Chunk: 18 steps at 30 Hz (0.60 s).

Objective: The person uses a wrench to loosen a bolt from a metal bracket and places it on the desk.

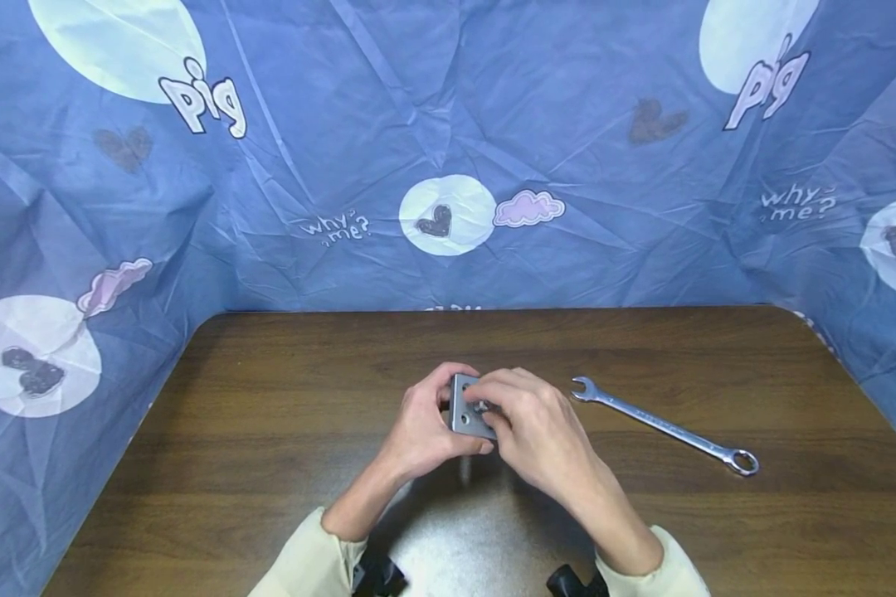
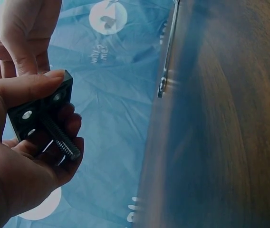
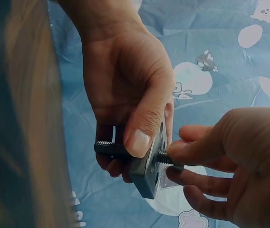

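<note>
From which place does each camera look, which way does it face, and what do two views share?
Head: worn on the head, faces forward and down at the table; left hand, right hand and both sleeves show.
Left wrist: faces the metal plate and threaded bolt; both hands show, the right cut off above.
Right wrist: faces plate and bolt; both hands show.
Head and left wrist views share the wrench.

Evenly bright head view, pale glare on tabletop [image 1: 485, 543], dim wrist views
</note>
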Each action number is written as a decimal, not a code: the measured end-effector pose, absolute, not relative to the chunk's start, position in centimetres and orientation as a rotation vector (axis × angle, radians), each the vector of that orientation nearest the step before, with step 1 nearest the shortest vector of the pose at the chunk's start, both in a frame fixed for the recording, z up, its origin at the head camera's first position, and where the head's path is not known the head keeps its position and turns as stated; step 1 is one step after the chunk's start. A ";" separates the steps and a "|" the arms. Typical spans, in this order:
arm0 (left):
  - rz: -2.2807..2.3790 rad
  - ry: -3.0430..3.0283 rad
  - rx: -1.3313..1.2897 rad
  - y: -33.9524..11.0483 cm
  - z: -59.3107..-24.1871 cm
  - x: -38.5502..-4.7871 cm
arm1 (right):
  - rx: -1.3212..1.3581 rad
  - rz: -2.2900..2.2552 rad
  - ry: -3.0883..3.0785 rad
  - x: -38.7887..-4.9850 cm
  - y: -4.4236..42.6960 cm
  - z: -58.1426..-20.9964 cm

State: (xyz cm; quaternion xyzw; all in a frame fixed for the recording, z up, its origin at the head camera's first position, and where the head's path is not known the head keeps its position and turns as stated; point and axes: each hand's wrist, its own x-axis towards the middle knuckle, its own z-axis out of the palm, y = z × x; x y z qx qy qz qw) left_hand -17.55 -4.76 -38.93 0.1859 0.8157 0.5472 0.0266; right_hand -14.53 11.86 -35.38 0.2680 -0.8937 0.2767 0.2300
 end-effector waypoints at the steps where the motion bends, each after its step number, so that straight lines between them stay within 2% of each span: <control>1: 1.690 2.521 0.581 -4.8 -39.0 -17.6 | 0.750 0.761 -2.448 -14.6 11.9 -35.4; 12: 1.696 2.499 0.609 -4.7 -38.9 -17.4 | 0.956 0.758 -2.383 -14.7 12.5 -35.2; 18: 1.732 2.498 0.626 -4.7 -39.0 -17.4 | 0.830 0.815 -2.490 -14.6 12.8 -34.6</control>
